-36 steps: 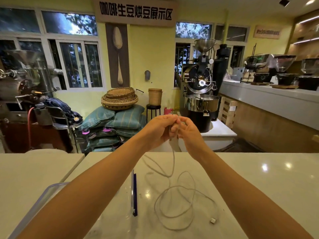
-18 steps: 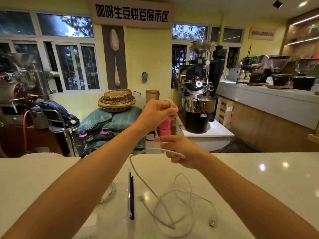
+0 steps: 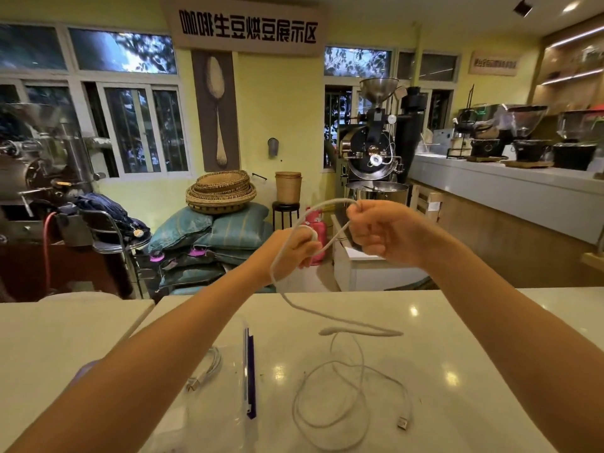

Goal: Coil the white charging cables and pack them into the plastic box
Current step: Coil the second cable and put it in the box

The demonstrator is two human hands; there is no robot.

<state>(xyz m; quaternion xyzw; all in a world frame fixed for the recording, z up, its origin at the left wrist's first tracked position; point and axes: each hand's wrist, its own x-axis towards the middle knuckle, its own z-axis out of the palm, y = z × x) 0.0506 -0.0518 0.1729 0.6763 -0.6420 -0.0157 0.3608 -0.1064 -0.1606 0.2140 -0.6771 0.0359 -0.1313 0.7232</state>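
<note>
Both my hands are raised above the white counter, each closed on the same white charging cable [image 3: 327, 204]. My left hand [image 3: 287, 248] pinches one part of it; my right hand [image 3: 385, 232] grips a loop that arcs between the two. The cable's tail [image 3: 356, 330] hangs down from my left hand and swings blurred over the counter. A second white cable [image 3: 330, 403] lies loose on the counter, its USB plug [image 3: 402, 422] at the right. The clear plastic box [image 3: 250, 374] with a purple clasp sits at the lower left; a coiled white cable [image 3: 204, 374] lies inside it.
The white counter [image 3: 490, 354] reaches to its far edge just below my hands. Another white tabletop [image 3: 65, 331] adjoins at the left. Beyond stand stacked sacks, woven baskets, a coffee roaster and a grey bar with grinders.
My hands have moved apart: the right hand rose and went right, drawing a loop of cable from the left hand. The cable's tail has lifted off the counter and swings.
</note>
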